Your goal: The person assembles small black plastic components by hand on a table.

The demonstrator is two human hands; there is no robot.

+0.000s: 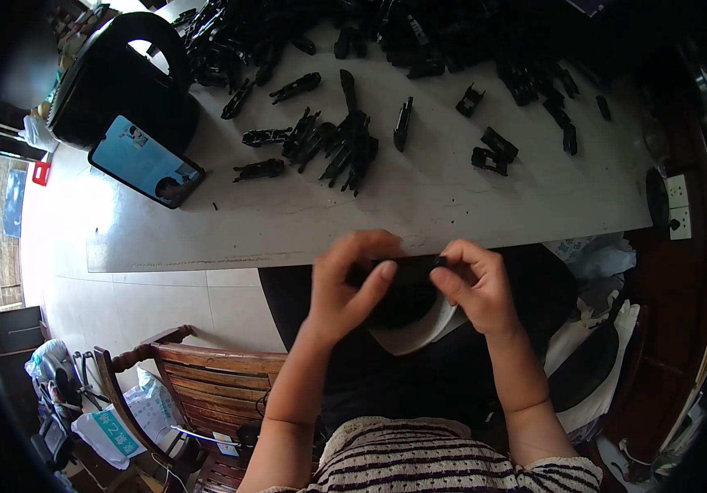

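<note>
One sm. blk pc (439, 261): R hand (481, 289) is pinching it nr table (287, 226); L hand (343, 287) is curling alongside, can't tell its hold; blk parts (356, 148) are lying beyond.

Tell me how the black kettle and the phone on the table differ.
The kettle is bulky and rounded, while the phone is a thin, flat slab. The kettle has a looped handle; the phone has none. The kettle looks dark, whereas the phone shows a lit, bluish screen. Both are at the left end of the pale tabletop.
</note>
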